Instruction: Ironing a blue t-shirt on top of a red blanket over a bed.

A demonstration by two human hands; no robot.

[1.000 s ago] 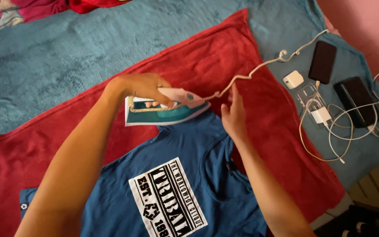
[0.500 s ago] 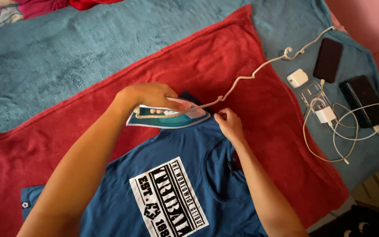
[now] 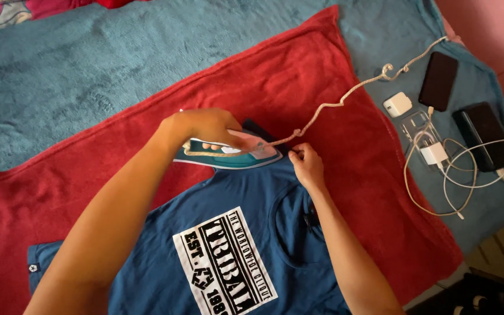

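The left hand (image 3: 202, 127) grips the teal steam iron (image 3: 231, 154) on the blue T-shirt's (image 3: 228, 233) sleeve; the right hand (image 3: 305, 166), previously flat at three o'clock, now pinches the fabric taut.

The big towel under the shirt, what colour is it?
The fluffy towel is red, spread under the blue printed T-shirt. The head view shows it.

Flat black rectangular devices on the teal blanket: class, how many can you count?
2. One slim black phone lies near the top right; one thicker black device sits below it among white cables.
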